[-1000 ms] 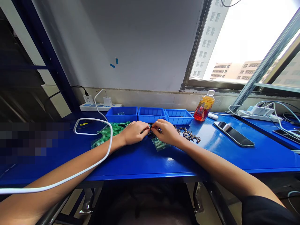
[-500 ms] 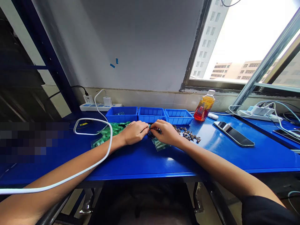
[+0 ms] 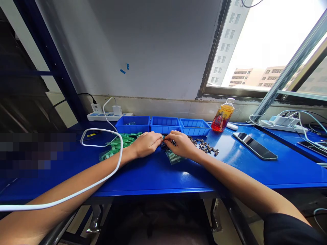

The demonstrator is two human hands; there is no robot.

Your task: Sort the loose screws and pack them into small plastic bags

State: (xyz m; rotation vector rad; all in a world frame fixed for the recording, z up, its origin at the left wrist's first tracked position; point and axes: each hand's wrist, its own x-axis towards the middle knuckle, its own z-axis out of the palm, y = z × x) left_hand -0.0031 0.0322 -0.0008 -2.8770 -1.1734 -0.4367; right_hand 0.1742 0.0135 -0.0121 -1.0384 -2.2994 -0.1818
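My left hand [image 3: 149, 143] and my right hand [image 3: 181, 144] meet at the fingertips over the middle of the blue table. Both are closed in a pinch, and whatever is between the fingers is too small to make out. Under and beside my right hand lies a small clear greenish packet [image 3: 173, 158]. Small dark metal pieces that look like screws [image 3: 208, 148] are heaped behind and to the right of that hand. A pile of green plastic packets [image 3: 124, 142] spreads behind my left forearm, partly covered by it.
Three blue bins [image 3: 165, 129] stand in a row behind the hands. A drink bottle [image 3: 222, 115] and a phone [image 3: 254, 145] are to the right. One white cable [image 3: 84, 197] loops across my left forearm. Power strips [image 3: 102, 117] sit by the wall.
The hands stay in nearly the same place; only the fingertips shift slightly. Nothing else has visibly moved.
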